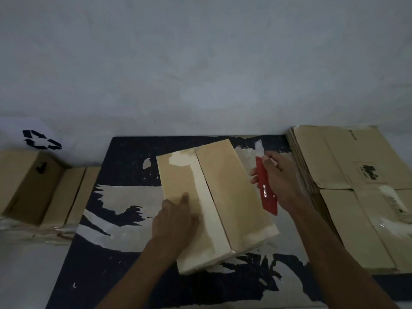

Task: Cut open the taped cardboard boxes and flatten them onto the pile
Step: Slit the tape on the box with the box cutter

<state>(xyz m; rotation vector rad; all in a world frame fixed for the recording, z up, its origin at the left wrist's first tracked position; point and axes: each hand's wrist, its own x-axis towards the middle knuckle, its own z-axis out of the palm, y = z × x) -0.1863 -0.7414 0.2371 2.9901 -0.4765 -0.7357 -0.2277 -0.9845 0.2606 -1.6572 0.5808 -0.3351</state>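
Left hand [176, 221] flat, fingers straight, pressing taped box [217, 204]; right hand [278, 179] grip clenched round red cutter [266, 186], blade up.

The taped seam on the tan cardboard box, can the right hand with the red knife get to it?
Probably yes: the seam lies bare beside the flat left hand, and the right hand is close.

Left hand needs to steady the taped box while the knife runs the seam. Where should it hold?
Press flat on the taped box's left top flap, coming from the near-left, where the left hand lies. That stays off the central tape seam and away from the cutter.
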